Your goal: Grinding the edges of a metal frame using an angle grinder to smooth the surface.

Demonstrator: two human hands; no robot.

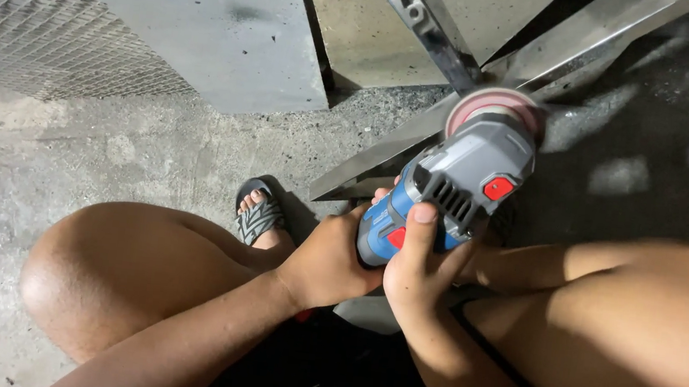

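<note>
1. Rough grey concrete floor [71, 150] fills the scene, dusty and stained, with a sheet of metal mesh [48, 39] lying at the upper left and a flat grey panel [209, 29] beside it.
2. Bright steel bars [428, 25] cross one another at the top, meeting just under the tool's head; one long flat bar [363, 170] runs down-left from that joint toward the person's foot.
3. A blue and grey angle grinder [454, 187] sits between the person's bent knees, its body pointing up and away, with a red button on the grey housing.
4. Its pinkish disc [492, 105] rests against the steel where the bars cross.
5. The left hand [330, 259] wraps around the blue rear of the grinder from the left side, fingers curled underneath and mostly hidden.
6. The right hand [421, 268] closes on the same blue grip from below and the right, thumb laid straight up along the body toward the grey vents.
7. Both hands touch each other at the grip, so the grinder extends forward and above them.
8. A foot in a patterned sandal [258, 215] stands on the floor just left of the left hand.
</note>
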